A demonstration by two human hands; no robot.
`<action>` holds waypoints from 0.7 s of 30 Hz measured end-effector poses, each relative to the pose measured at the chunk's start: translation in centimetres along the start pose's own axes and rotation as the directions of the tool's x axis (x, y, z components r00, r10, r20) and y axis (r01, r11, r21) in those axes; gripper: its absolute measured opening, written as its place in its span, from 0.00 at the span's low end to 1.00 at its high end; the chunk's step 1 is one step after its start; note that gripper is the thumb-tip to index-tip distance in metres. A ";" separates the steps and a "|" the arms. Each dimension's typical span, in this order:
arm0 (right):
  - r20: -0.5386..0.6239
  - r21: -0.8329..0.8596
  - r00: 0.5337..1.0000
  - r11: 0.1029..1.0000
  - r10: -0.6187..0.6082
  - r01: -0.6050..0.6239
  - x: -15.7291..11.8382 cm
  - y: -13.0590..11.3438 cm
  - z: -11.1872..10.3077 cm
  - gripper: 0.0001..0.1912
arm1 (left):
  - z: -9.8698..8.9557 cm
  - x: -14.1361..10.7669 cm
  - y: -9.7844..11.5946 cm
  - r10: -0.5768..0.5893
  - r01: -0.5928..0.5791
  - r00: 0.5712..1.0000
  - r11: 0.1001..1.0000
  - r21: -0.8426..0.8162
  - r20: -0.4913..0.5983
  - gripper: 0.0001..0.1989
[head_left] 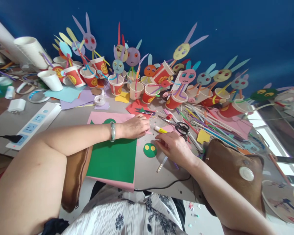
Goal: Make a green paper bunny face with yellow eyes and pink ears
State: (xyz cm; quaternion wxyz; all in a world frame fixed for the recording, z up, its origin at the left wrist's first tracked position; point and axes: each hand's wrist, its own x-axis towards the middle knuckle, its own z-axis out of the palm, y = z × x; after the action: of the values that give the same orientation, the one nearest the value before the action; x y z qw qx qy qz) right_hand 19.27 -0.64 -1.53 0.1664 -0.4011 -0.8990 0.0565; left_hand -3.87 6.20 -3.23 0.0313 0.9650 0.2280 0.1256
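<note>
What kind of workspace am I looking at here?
Probably a craft table, perhaps in a classroom or workshop: paper cups topped with rabbit-like paper faces, coloured paper sheets and black-handled scissors lie around the two hands.

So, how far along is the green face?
The green disc already looks cut round, with two plain yellow dots on it. It lies between the left hand and right hand; whether either grips anything is unclear. Judging by the figures standing in cups, ears, eye details, a mouth and a straw body are probably left.
</note>
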 end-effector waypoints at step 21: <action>-0.022 -0.138 0.982 0.972 0.188 -0.190 2.5 -1.8 -0.4 0.05 | -0.7 0.5 -0.6 -0.223 0.211 0.975 0.914 -0.346 0.004 0.07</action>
State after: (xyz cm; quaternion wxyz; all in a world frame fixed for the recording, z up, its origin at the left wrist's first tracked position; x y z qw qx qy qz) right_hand 16.60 0.04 -0.06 0.1359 -0.4958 -0.8577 0.0072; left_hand -3.91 6.93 -2.53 0.2092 0.9110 0.3086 0.1766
